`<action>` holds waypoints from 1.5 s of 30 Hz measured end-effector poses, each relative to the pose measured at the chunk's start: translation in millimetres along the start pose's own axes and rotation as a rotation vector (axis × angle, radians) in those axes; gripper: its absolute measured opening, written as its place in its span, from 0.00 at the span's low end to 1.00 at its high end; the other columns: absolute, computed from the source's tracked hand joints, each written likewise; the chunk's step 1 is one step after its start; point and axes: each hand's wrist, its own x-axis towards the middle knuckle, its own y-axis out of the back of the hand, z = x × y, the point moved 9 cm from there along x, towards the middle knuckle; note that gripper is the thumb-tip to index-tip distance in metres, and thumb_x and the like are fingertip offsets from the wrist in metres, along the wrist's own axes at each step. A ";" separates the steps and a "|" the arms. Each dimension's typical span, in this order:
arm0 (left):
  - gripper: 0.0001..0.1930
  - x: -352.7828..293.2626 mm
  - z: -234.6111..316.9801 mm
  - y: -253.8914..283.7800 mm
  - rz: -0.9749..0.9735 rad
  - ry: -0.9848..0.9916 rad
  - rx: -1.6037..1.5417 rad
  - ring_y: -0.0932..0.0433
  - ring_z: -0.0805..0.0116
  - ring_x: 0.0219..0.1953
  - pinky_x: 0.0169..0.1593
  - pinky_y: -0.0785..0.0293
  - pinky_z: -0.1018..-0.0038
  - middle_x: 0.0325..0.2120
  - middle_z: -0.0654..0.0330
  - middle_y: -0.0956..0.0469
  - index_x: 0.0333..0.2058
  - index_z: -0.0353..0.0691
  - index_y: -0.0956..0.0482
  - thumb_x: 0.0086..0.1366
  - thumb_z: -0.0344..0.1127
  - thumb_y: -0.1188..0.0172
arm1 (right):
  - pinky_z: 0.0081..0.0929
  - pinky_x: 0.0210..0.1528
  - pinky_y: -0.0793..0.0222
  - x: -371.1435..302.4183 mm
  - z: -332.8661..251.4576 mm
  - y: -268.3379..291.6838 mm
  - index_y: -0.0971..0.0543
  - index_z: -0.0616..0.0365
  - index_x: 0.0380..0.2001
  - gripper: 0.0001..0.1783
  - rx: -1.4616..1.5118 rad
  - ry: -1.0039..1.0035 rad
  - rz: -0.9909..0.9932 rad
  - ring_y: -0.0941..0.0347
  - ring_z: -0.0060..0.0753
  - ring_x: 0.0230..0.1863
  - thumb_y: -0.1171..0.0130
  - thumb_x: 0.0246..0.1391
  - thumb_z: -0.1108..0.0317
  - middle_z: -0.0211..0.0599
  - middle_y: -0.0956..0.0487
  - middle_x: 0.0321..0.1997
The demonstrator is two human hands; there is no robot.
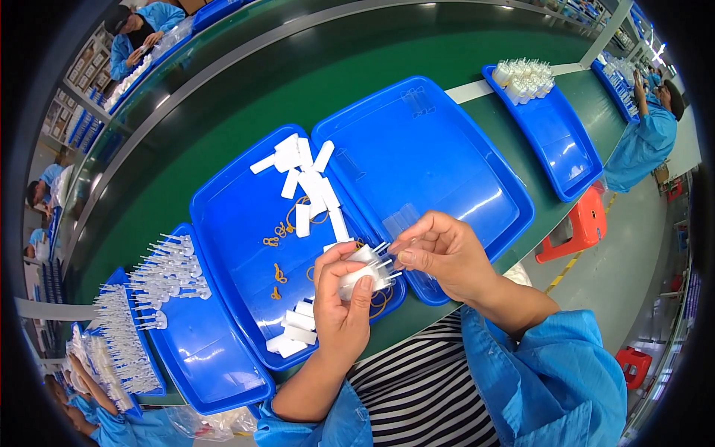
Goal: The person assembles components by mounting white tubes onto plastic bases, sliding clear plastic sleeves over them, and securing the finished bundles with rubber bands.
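Observation:
My left hand is closed around a small bundle of white pieces with thin white prongs pointing right. At the prong ends, the fingertips of my right hand are pinched together; whatever lies between them is too small to make out. Both hands are over the inner edges of two blue trays. Below them, the left-middle tray holds white foam-like blocks and tan rubber bands. Clear plastic pieces lie in the larger blue tray, beside my right hand.
Farther left, blue trays hold many white stemmed parts. A narrow blue tray at right carries clustered white-and-clear parts. All stand along a green surface. Co-workers in blue and red stools are around.

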 end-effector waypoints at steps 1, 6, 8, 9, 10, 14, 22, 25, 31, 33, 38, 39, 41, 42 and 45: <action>0.07 -0.2 -1.8 0.1 0.002 0.010 -0.003 0.35 0.61 0.50 0.54 0.42 0.70 0.48 0.51 0.35 0.36 0.36 0.31 0.61 0.31 0.46 | 0.22 0.42 0.27 -0.8 -2.4 0.1 0.29 0.63 0.35 0.08 -0.084 0.028 0.025 0.24 0.28 0.39 0.43 0.50 0.79 0.45 0.23 0.38; 0.06 -1.3 -6.7 1.7 0.022 0.040 -0.120 0.35 0.61 0.50 0.54 0.42 0.69 0.48 0.50 0.35 0.35 0.36 0.31 0.61 0.31 0.46 | 0.23 0.42 0.27 -0.4 -6.4 -1.8 0.30 0.63 0.35 0.09 -0.185 0.115 0.029 0.24 0.28 0.38 0.43 0.50 0.79 0.46 0.23 0.38; 0.06 -1.3 2.0 2.6 -0.033 -0.078 0.074 0.36 0.65 0.52 0.54 0.39 0.71 0.49 0.51 0.37 0.38 0.37 0.34 0.63 0.29 0.50 | 0.23 0.43 0.27 1.5 3.8 -3.2 0.30 0.64 0.36 0.09 0.018 0.031 -0.025 0.24 0.29 0.40 0.43 0.50 0.79 0.46 0.23 0.39; 0.06 -1.1 2.9 2.9 -0.034 -0.077 0.075 0.36 0.65 0.52 0.54 0.39 0.71 0.49 0.51 0.37 0.38 0.37 0.34 0.63 0.29 0.50 | 0.23 0.43 0.27 2.1 5.0 -2.3 0.30 0.64 0.36 0.09 0.018 0.030 -0.024 0.24 0.29 0.40 0.43 0.50 0.79 0.46 0.23 0.39; 0.06 -1.2 6.2 2.8 -0.031 -0.093 0.140 0.36 0.64 0.52 0.54 0.39 0.71 0.49 0.50 0.37 0.38 0.37 0.34 0.63 0.29 0.50 | 0.23 0.43 0.27 2.8 8.0 -1.4 0.30 0.64 0.36 0.09 0.056 0.009 -0.026 0.24 0.29 0.40 0.43 0.50 0.80 0.47 0.23 0.39; 0.07 -1.7 14.8 1.6 0.010 -0.143 0.272 0.35 0.56 0.49 0.53 0.41 0.66 0.48 0.47 0.36 0.36 0.35 0.32 0.63 0.31 0.49 | 0.24 0.43 0.27 0.0 -0.3 -3.5 0.29 0.63 0.35 0.10 -0.082 0.085 0.038 0.25 0.28 0.39 0.42 0.48 0.81 0.46 0.23 0.39; 0.09 -3.7 21.6 -5.9 -0.042 -0.215 0.346 0.35 0.51 0.49 0.52 0.39 0.63 0.48 0.43 0.38 0.39 0.31 0.34 0.64 0.30 0.52 | 0.23 0.44 0.30 4.0 -12.8 2.6 0.27 0.62 0.33 0.11 -0.299 0.083 -0.002 0.26 0.28 0.41 0.38 0.45 0.79 0.42 0.23 0.37; 0.09 -5.0 22.7 -10.6 -0.076 -0.231 0.362 0.36 0.50 0.50 0.52 0.39 0.62 0.49 0.41 0.40 0.40 0.30 0.35 0.63 0.30 0.52 | 0.24 0.46 0.33 -2.3 -21.5 -1.3 0.26 0.61 0.32 0.11 -0.547 0.185 0.007 0.27 0.27 0.41 0.36 0.43 0.78 0.41 0.23 0.36; 0.24 -6.8 24.5 -15.5 -0.130 -0.249 0.303 0.39 0.50 0.54 0.57 0.44 0.61 0.52 0.41 0.43 0.51 0.31 0.45 0.55 0.22 0.54 | 0.25 0.49 0.39 -4.1 -17.2 4.3 0.25 0.59 0.32 0.12 -0.432 0.163 0.075 0.30 0.26 0.42 0.34 0.41 0.76 0.36 0.22 0.35; 0.30 -8.1 24.8 -17.1 -0.126 -0.257 0.252 0.41 0.46 0.55 0.58 0.45 0.58 0.52 0.37 0.44 0.53 0.29 0.48 0.49 0.18 0.54 | 0.26 0.50 0.41 -5.0 -18.0 4.5 0.25 0.58 0.31 0.12 -0.508 0.202 0.087 0.31 0.26 0.42 0.34 0.41 0.76 0.35 0.21 0.35; 0.39 -15.8 24.5 -23.9 -0.120 -0.394 0.277 0.42 0.43 0.56 0.60 0.49 0.56 0.53 0.35 0.46 0.56 0.29 0.53 0.38 0.15 0.58 | 0.24 0.41 0.35 -11.6 -17.6 -15.5 0.23 0.56 0.27 0.13 -0.678 0.405 0.020 0.29 0.29 0.37 0.30 0.35 0.70 0.33 0.25 0.28; 0.39 -17.8 28.4 -24.1 -0.109 -0.453 0.302 0.43 0.43 0.56 0.60 0.49 0.56 0.53 0.35 0.46 0.56 0.29 0.54 0.38 0.15 0.58 | 0.24 0.41 0.35 -12.1 -14.2 -17.1 0.23 0.56 0.27 0.13 -0.677 0.404 0.019 0.29 0.29 0.37 0.30 0.35 0.70 0.33 0.25 0.28; 0.40 -18.0 29.1 -23.0 -0.113 -0.483 0.314 0.43 0.45 0.55 0.59 0.47 0.55 0.53 0.36 0.47 0.57 0.32 0.55 0.39 0.16 0.59 | 0.25 0.41 0.36 -13.7 -9.8 -13.5 0.23 0.55 0.27 0.14 -0.587 0.400 0.073 0.30 0.30 0.39 0.29 0.35 0.69 0.32 0.25 0.29; 0.41 -18.9 31.2 -23.2 -0.117 -0.512 0.326 0.43 0.47 0.55 0.58 0.46 0.54 0.54 0.37 0.48 0.58 0.35 0.56 0.39 0.17 0.59 | 0.25 0.41 0.36 -14.6 -8.2 -13.5 0.23 0.55 0.27 0.14 -0.586 0.401 0.074 0.30 0.30 0.39 0.29 0.35 0.69 0.32 0.25 0.29; 0.32 -12.2 35.8 -20.0 -0.095 -0.361 0.136 0.41 0.49 0.56 0.59 0.46 0.60 0.53 0.37 0.46 0.55 0.29 0.50 0.49 0.19 0.52 | 0.25 0.42 0.37 -15.1 -10.4 -10.4 0.22 0.55 0.28 0.14 -0.508 0.417 0.083 0.30 0.30 0.40 0.29 0.34 0.69 0.32 0.24 0.32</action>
